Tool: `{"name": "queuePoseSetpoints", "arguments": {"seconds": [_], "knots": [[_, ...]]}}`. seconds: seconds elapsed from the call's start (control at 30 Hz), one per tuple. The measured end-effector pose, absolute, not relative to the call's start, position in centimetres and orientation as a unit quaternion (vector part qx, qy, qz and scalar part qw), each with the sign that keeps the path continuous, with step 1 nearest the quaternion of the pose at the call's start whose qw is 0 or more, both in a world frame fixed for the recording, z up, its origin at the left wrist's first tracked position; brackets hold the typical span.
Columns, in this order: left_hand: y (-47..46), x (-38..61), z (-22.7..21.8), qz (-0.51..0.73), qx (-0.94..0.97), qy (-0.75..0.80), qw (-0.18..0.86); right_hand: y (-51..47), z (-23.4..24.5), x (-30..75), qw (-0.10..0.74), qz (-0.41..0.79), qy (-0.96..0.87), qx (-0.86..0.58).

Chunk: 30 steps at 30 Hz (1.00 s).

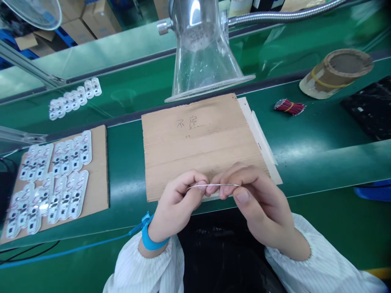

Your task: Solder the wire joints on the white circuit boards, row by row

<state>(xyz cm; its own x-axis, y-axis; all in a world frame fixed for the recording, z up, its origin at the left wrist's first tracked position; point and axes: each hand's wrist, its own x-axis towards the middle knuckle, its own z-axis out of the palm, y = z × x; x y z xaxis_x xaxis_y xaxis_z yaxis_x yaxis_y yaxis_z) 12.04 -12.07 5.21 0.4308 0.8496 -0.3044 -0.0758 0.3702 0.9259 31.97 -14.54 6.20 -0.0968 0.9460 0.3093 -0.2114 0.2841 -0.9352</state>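
Note:
A thin, slightly bowed silvery wire (215, 184) runs level between my hands, just over the front edge of a cardboard sheet. My left hand (183, 197) is closed, pinching the wire near its left end between thumb and forefinger. On its wrist is a blue strap (152, 236) with a blue cord leading left. My right hand (259, 199) has its fingers curled behind the wire's right part, the thumb beside its end. The cardboard sheet (195, 142) carries handwritten marks and lies on the green bench.
A clear funnel-shaped hood (204, 61) on a flexible metal arm hangs beyond the cardboard. At left, small white boards with wires (65, 158) lie on another cardboard piece (99, 175). At right are a bundle of red wires (290, 106) and a cardboard tube (326, 81).

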Motion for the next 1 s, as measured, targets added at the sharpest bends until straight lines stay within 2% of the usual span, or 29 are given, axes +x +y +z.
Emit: {"name": "queuePoseSetpoints", "arguments": {"seconds": [0.17,0.43,1.0], "knots": [[-12.15,12.05,5.09,0.324,0.425,0.406,0.741,-14.71,6.18,32.01,0.582,0.49,-0.553,-0.34],[-12.13,12.01,5.21,0.337,0.469,0.412,0.704,-14.78,6.31,32.01,0.586,0.497,-0.539,-0.345],[-12.38,12.48,5.4,0.324,0.364,0.35,0.8,-14.96,6.42,32.07,0.594,0.481,-0.557,-0.324]]}}
